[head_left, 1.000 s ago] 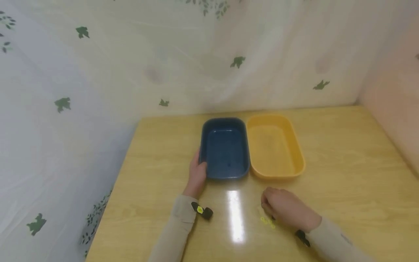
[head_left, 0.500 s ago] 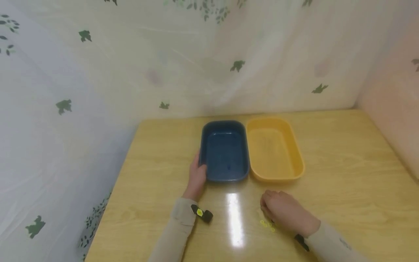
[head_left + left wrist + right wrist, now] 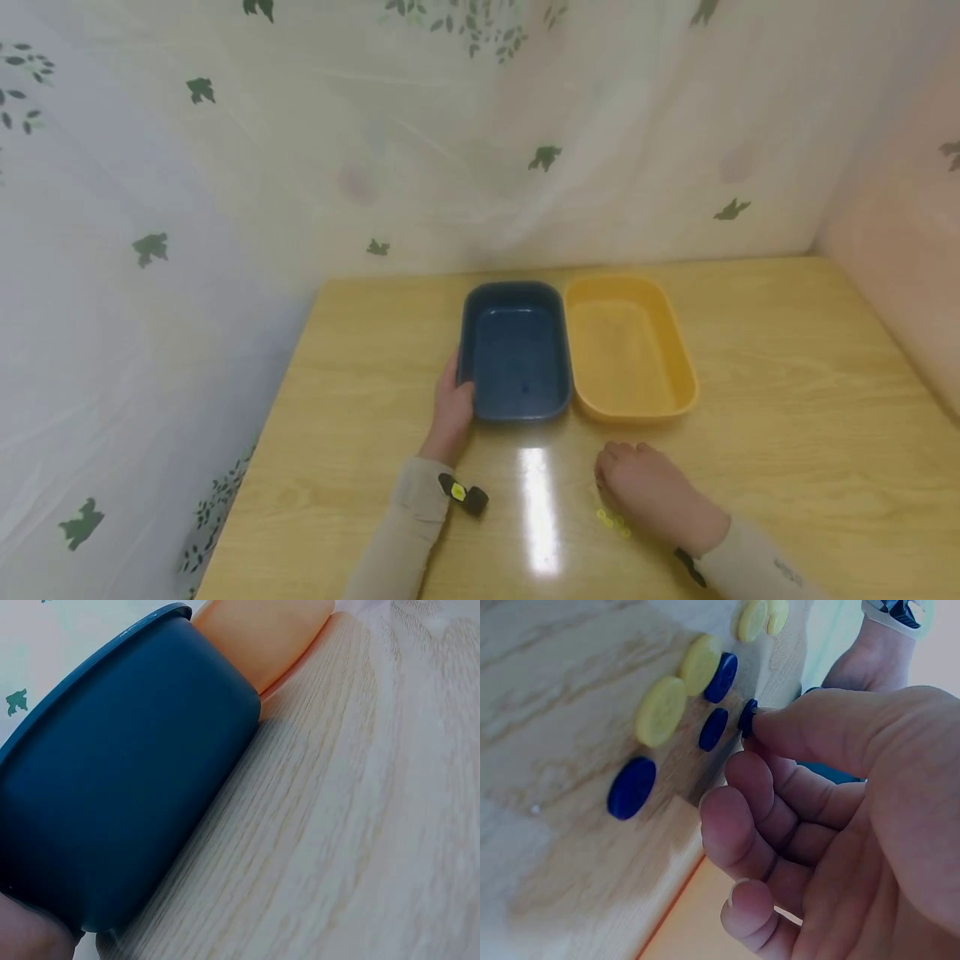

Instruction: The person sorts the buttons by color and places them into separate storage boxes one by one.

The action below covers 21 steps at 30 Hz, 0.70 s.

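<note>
My left hand (image 3: pixel 452 412) grips the near left side of a dark blue tray (image 3: pixel 517 354), thumb at the rim. In the left wrist view, the outer wall of the blue tray (image 3: pixel 135 765) fills much of the picture, with part of the hand at the lower left corner. Over the table in front of the yellow tray (image 3: pixel 630 354), my right hand (image 3: pixel 660 496) bends down. Seen from the right wrist, its thumb pinches a small blue button (image 3: pixel 748 718); the index finger is mostly hidden. Several loose yellow buttons (image 3: pixel 661 712) and blue buttons (image 3: pixel 631 787) lie beside the fingertips.
Both trays stand side by side near the back of the wooden table (image 3: pixel 787 375). A patterned white curtain (image 3: pixel 450 167) hangs behind and to the left. A bright light reflection (image 3: pixel 538 508) lies on the tabletop between the forearms.
The whole head view has shifted slightly, so the trays and hands sit lower in it. The left hand keeps its grip on the blue tray; the right hand stays over the buttons with little movement.
</note>
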### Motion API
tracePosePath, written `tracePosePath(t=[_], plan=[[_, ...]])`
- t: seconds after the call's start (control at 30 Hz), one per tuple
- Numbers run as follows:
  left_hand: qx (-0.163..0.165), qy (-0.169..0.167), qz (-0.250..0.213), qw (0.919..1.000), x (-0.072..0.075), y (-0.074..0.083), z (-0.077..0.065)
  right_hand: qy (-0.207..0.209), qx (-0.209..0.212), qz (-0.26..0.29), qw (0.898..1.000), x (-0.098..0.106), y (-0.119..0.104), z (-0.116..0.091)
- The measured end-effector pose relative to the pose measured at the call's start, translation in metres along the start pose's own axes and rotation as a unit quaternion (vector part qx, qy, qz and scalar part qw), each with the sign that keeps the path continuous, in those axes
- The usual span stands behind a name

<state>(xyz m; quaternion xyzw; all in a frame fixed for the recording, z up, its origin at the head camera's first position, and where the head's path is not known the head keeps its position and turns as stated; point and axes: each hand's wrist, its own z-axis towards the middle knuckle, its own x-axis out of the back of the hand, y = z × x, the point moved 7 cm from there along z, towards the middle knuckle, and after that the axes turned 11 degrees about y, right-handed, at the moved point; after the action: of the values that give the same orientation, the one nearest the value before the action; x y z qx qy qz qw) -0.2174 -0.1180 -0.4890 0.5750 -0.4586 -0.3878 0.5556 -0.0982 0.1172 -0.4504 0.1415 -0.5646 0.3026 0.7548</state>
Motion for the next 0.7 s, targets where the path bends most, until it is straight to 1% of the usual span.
tracePosePath(t=[0.27, 0.37, 0.6, 0.7], plan=[[-0.009, 0.006, -0.003, 0.9999, 0.000, 0.002, 0.000, 0.006, 0.020, 0.000, 1.000, 0.006, -0.005, 0.002], [-0.010, 0.007, -0.005, 0.9999, 0.001, 0.001, -0.001, 0.020, 0.030, -0.005, 0.999, 0.010, -0.008, 0.003], [0.007, 0.003, -0.011, 0.9999, 0.001, -0.004, -0.003, 0.071, 0.057, 0.001, 0.996, 0.027, -0.018, 0.009], [0.007, -0.001, -0.009, 0.9999, 0.000, -0.003, -0.003, 0.079, 0.067, -0.005, 0.995, 0.036, -0.021, 0.015]])
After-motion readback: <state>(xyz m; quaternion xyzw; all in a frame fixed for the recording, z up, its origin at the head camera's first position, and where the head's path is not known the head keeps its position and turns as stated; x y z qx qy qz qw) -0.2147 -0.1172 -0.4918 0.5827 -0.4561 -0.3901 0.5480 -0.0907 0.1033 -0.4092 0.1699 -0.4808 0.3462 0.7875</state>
